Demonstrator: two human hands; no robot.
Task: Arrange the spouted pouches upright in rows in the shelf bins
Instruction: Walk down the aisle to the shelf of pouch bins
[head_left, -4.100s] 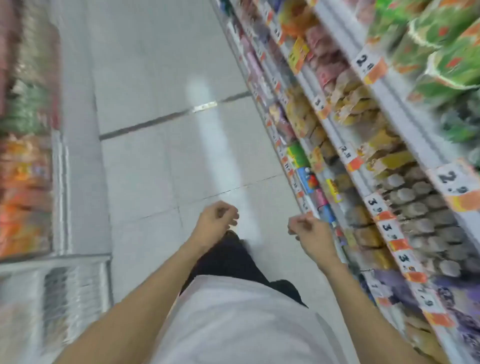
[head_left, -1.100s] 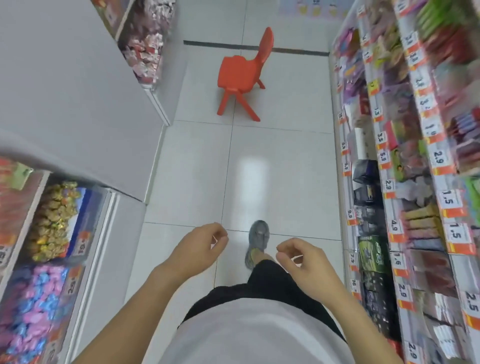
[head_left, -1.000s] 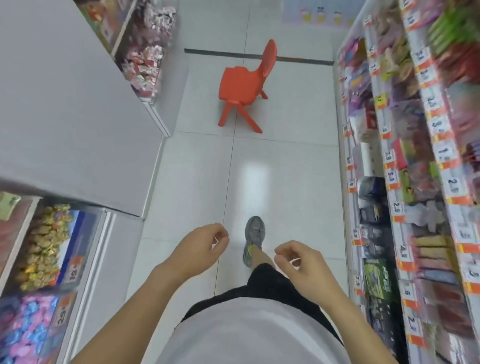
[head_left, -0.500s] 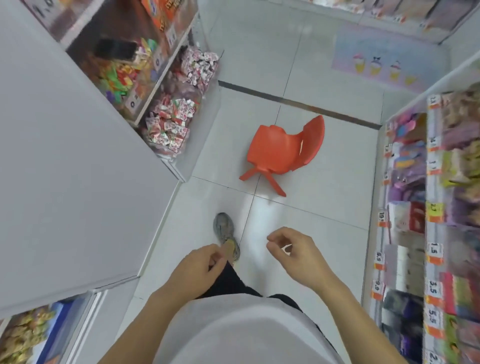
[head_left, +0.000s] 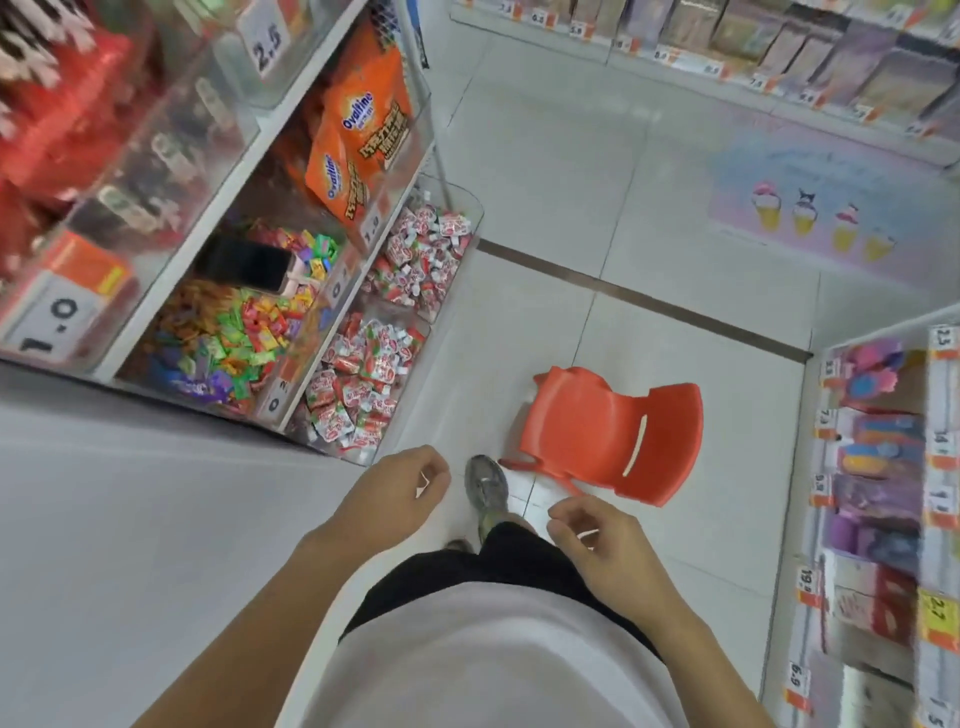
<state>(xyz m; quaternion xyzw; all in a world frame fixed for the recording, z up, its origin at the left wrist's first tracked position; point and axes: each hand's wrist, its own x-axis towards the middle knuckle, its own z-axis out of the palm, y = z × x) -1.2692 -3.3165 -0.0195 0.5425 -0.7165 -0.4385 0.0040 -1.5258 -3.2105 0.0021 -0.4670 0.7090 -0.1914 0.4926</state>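
Observation:
Small red, white and green pouches (head_left: 358, 384) lie jumbled in clear bins at the low end of the left shelf, with more of them in a further bin (head_left: 423, 254). Whether they have spouts is too blurred to tell. My left hand (head_left: 395, 499) hangs in front of my body, just below and right of the near bin, fingers loosely curled and holding nothing. My right hand (head_left: 602, 551) hovers at the same height to the right, also loosely curled and holding nothing. Both are apart from the pouches.
An orange plastic chair (head_left: 613, 441) stands on the tiled floor just ahead of my shoe (head_left: 485, 486). A dark phone (head_left: 244, 262) lies on mixed colourful candies (head_left: 228, 338). Orange Ovaltine bags (head_left: 358, 140) stand above. Priced shelves (head_left: 883, 467) line the right side.
I have walked down the aisle and turned left; the chair is now close, and the end bins with the pouches have come into view. Both hands kept their pose.

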